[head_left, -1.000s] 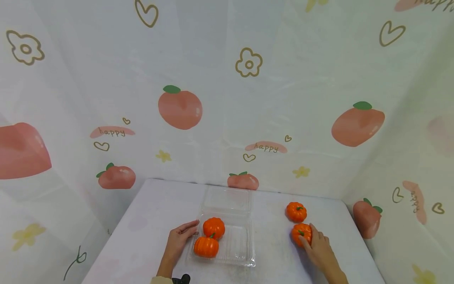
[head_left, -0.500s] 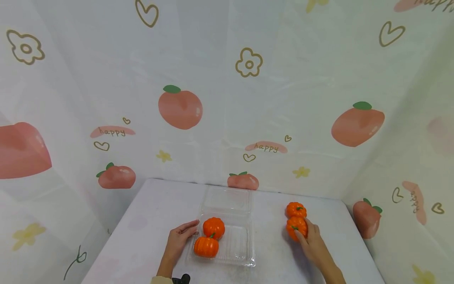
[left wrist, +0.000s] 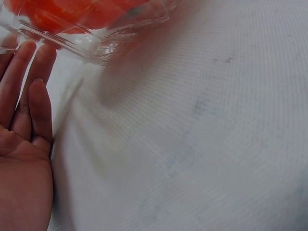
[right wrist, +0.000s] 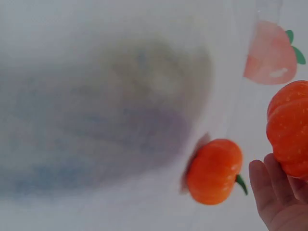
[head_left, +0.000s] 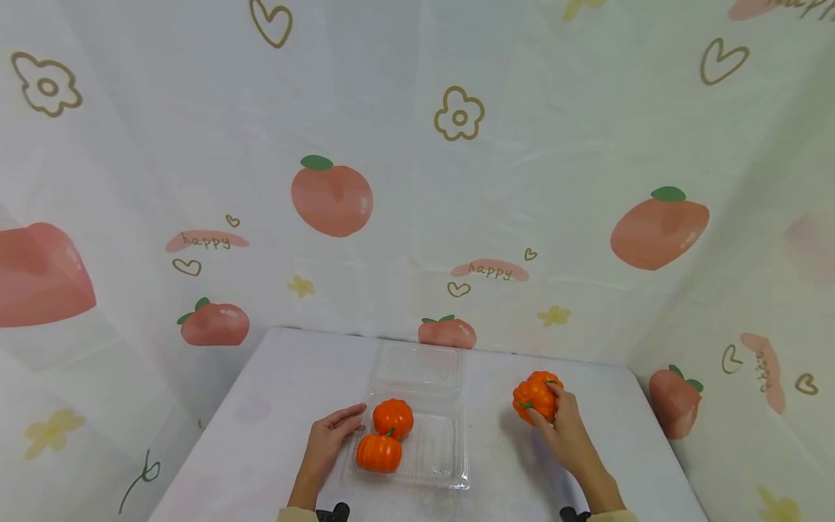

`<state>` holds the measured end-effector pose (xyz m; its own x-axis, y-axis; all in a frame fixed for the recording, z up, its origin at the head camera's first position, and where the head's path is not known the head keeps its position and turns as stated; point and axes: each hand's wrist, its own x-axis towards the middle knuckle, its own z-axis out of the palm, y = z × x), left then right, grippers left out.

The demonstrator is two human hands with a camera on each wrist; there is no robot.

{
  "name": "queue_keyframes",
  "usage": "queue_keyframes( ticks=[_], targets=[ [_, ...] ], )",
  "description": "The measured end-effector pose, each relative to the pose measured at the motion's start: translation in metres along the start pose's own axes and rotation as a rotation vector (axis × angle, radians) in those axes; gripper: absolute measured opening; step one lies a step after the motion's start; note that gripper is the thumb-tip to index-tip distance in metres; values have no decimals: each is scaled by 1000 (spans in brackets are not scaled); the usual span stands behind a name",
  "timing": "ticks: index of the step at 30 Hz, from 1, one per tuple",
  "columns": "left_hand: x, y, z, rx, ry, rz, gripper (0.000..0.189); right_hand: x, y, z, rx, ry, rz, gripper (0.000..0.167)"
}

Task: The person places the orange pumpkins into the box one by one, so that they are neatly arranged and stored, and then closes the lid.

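Note:
My right hand point(head_left: 565, 435) grips a small orange toy pumpkin point(head_left: 531, 403) above the right of the table. In the right wrist view this pumpkin point(right wrist: 290, 127) is cut off by the frame edge, with fingers beneath it. Partly hidden behind it in the head view, another pumpkin point(head_left: 544, 376) lies on the table; the right wrist view shows that pumpkin point(right wrist: 214, 172) with its green stem. Two pumpkins point(head_left: 393, 418) sit in the left half of a clear plastic clamshell box point(head_left: 467, 464). The fairly straight fingers of my left hand point(head_left: 328, 444) touch the box's left side point(left wrist: 96, 52).
The box's clear lid point(head_left: 419, 366) lies open toward the back of the white table point(head_left: 261, 406). A white cloth point(head_left: 391, 109) printed with fruit hangs behind and at both sides.
My right hand has raised its pumpkin from the table and carried it left and away from me, in front of the other pumpkin. The left hand and box stay put.

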<state>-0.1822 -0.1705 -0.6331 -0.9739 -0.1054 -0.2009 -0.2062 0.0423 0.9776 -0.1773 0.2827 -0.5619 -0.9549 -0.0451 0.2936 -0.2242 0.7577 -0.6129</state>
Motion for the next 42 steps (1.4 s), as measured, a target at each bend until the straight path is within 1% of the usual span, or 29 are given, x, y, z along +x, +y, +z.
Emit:
queue_keyframes(
  ticks=[1, 3, 9, 15, 20, 23, 29, 34, 39, 42],
  targets=[
    [0, -1, 0, 3, -1, 0, 42, 1, -1, 0, 2, 3, 4, 65],
    [1, -1, 0, 6, -2, 2, 43, 3, -4, 1, 11, 20, -15, 65],
    [1, -2, 1, 7, -3, 5, 42, 9, -12, 1, 36, 82, -124, 61],
    [1, -2, 0, -2, -7, 6, 41, 15, -21, 0, -18, 126, -189, 56],
    [2, -2, -1, -6, -8, -4, 42, 21, -29, 2, -4, 129, -195, 55],
    [2, -2, -2, -11, -9, -2, 42, 24, -33, 3, 47, 110, -178, 57],
    [1, -1, -1, -21, -14, -4, 40, 27, -43, 5, 58, 67, -135, 60],
    [1, 0, 0, -19, -11, -6, 41, 30, -50, 7, 53, 51, -132, 58],
    [1, 1, 0, -1, -2, -9, 41, 32, -56, 11, 75, 68, -146, 54],
    [1, 0, 0, 6, 2, -7, 41, 31, -58, 14, 90, 68, -162, 55]
  ],
)
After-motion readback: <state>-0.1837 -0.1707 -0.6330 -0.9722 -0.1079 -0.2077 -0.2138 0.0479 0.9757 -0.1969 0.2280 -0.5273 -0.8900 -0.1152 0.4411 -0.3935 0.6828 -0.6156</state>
